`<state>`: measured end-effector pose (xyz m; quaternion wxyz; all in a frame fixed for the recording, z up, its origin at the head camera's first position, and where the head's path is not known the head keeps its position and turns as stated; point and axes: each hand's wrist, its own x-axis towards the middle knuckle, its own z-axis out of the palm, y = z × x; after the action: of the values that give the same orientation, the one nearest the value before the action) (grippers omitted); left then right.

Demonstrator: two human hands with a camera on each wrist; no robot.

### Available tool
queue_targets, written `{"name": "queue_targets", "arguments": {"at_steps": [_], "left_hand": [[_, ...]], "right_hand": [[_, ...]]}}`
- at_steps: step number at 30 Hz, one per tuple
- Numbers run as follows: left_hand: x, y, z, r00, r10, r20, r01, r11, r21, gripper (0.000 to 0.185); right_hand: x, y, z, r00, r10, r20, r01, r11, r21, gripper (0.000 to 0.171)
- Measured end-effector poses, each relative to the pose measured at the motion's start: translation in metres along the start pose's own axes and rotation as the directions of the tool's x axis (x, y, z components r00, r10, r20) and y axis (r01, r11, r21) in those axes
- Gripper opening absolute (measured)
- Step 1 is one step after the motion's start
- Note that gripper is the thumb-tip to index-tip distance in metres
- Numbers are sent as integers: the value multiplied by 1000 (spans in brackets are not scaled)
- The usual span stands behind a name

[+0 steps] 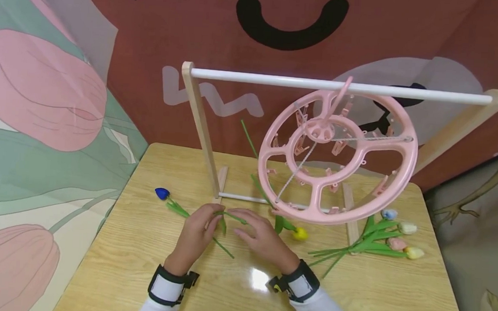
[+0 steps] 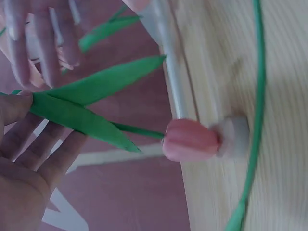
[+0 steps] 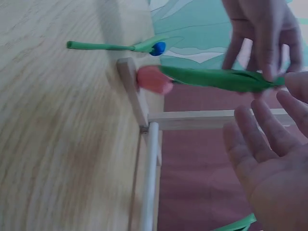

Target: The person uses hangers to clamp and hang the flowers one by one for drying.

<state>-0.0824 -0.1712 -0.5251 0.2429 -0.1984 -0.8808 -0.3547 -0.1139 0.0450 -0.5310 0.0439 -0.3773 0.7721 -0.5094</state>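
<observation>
My left hand (image 1: pixel 197 233) pinches the green stem and leaves (image 2: pixel 91 103) of a pink tulip between thumb and fingers. The tulip's flower (image 2: pixel 192 140) points down toward the table in the left wrist view; in the head view the hands hide it. Facing it, my right hand (image 1: pixel 265 237) has its fingers spread and nearly straight, close beside the stem end (image 3: pixel 276 82). A blue tulip (image 1: pixel 162 193) lies on the table at the left, its stem passing beneath my left hand. Just beyond the right hand is a yellow tulip (image 1: pixel 300 233).
A round pink hanger with clips (image 1: pixel 314 214) hangs by a hook from the white bar (image 1: pixel 270 80) of a wooden stand (image 1: pixel 201 124). To the right, several tulips (image 1: pixel 376 237) lie bunched with crossed stems on the wooden table (image 1: pixel 110 261). Patterned cloth hangs behind.
</observation>
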Motion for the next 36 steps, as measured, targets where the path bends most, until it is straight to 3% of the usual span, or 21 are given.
{"name": "queue_targets", "arguments": {"at_steps": [4, 7, 10, 15, 20, 24, 27, 29, 32, 36], "left_hand": [[2, 6, 5, 997, -47, -63, 37, 989, -142, 31], [2, 9, 8, 987, -117, -108, 85, 961, -264, 29], [1, 11, 10, 974, -187, -127, 114, 893, -435, 24], [3, 18, 9, 944, -305, -124, 155, 744, -650, 17], [7, 25, 5, 914, -383, -134, 174, 669, -723, 19], [6, 28, 11, 919, -381, -101, 165, 604, -780, 23], [2, 31, 18, 925, -378, -43, 192, 561, -805, 33], [-2, 35, 24, 920, -393, -1, 223, 525, -821, 40], [-4, 41, 34, 900, -435, 38, 264, 472, -841, 42], [-2, 47, 47, 869, -492, 52, 266, 375, -888, 35]], "right_hand": [[1, 3, 4, 1000, -1, 8, 1, 1000, -6, 49], [1, 5, 6, 1000, -7, -6, 7, 1000, 0, 52], [0, 7, 7, 999, 28, -28, -28, 1000, 8, 51], [-8, 15, 7, 988, 142, -66, -144, 989, -24, 34], [-14, 14, 3, 974, 183, -131, -190, 981, -37, 18], [-19, 10, -4, 965, 169, -199, -179, 983, -30, 15], [-23, 6, -9, 959, 170, -228, -180, 983, -25, 14], [-26, 4, -13, 955, 178, -237, -189, 982, -23, 14], [-29, 0, -16, 952, 192, -237, -201, 979, -14, 15], [-35, 0, -17, 954, 191, -230, -201, 979, -20, 15]]}}
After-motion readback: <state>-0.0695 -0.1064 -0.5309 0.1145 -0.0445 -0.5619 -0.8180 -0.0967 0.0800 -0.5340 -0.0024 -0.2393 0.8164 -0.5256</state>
